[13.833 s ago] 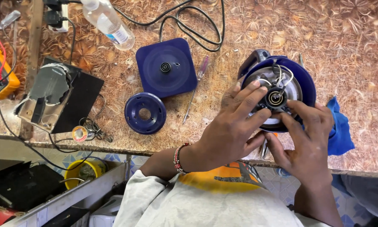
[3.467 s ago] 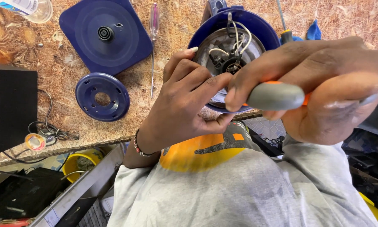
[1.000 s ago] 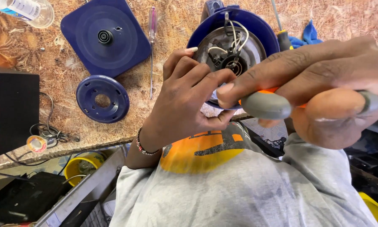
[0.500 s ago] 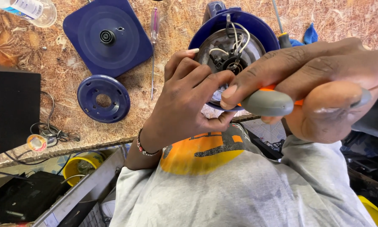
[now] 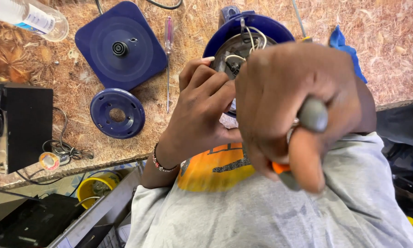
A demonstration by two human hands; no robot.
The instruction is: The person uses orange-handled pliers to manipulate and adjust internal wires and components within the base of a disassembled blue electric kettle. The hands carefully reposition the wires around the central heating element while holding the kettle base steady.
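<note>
Half a second back the right hand lay lower and more to the right, with the grey butt of the screwdriver pointing left; now the right hand (image 5: 298, 110) has swung up over the middle of the view, and the screwdriver (image 5: 311, 115) points straight toward the camera, its grey cap between the knuckles and a bit of orange grip below. That hand is clenched tight round the handle. Its shaft and tip are hidden, so whether the tip sits in a screw cannot be told.

At the near edge of the bench (image 5: 390, 50) sits the round blue appliance (image 5: 250, 27), open side up, white wires looping out of its metal middle. The left hand (image 5: 202, 115) grips its near-left rim, fingers curled in toward the works.

To do this well, I judge the left hand should hold the housing firmly so it cannot turn, fingers kept clear of the wires. The driver should stay square to the screw, pressed down before turning, since a slip could nick a wire.

Far left lie a square blue base (image 5: 119, 46) and a blue ring (image 5: 117, 114), with a thin second driver (image 5: 168, 59) between them and the appliance. A plastic bottle (image 5: 27, 18) lies far left, a black box (image 5: 27, 126) at the left edge.
</note>
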